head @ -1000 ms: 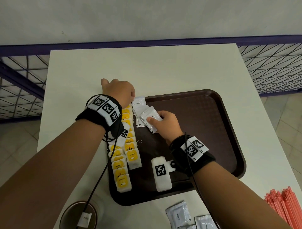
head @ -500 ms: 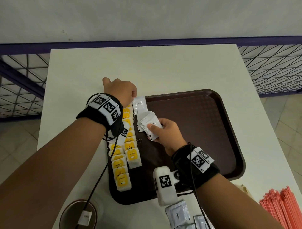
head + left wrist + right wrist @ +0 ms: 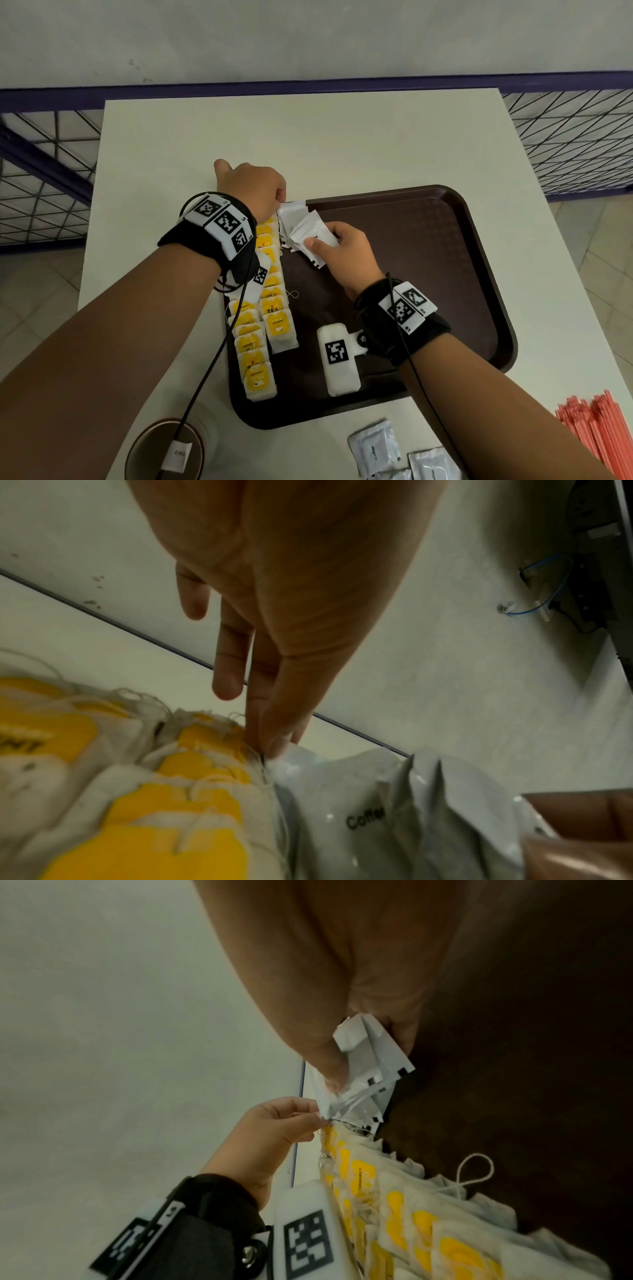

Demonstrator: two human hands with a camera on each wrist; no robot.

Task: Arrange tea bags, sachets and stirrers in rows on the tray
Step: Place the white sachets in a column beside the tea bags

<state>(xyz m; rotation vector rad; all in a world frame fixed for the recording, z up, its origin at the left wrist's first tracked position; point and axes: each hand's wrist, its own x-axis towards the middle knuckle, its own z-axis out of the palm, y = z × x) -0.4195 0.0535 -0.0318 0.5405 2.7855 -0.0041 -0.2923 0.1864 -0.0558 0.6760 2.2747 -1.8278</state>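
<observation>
tray (image 3: 472,274) sits on white table (image 3: 308,144) beside purple railing (image 3: 308,85).

- The right half of the tray (image 3: 445,246) is bare brown floor; a hand could pass there freely.
- Two rows of tea bags (image 3: 270,308) fill the tray's left edge, blocking that strip.
- White sachets (image 3: 294,219) crowd the far-left corner, with the left hand (image 3: 250,188) and right hand (image 3: 346,253) both on them.
- The far part of the surface (image 3: 308,137) beyond the tray lies open.
- Near the front edge, loose sachets (image 3: 373,445), red stirrers (image 3: 596,431) and a brown cup (image 3: 164,448) take up room.
- A railing (image 3: 48,96) borders the far and left sides.
</observation>
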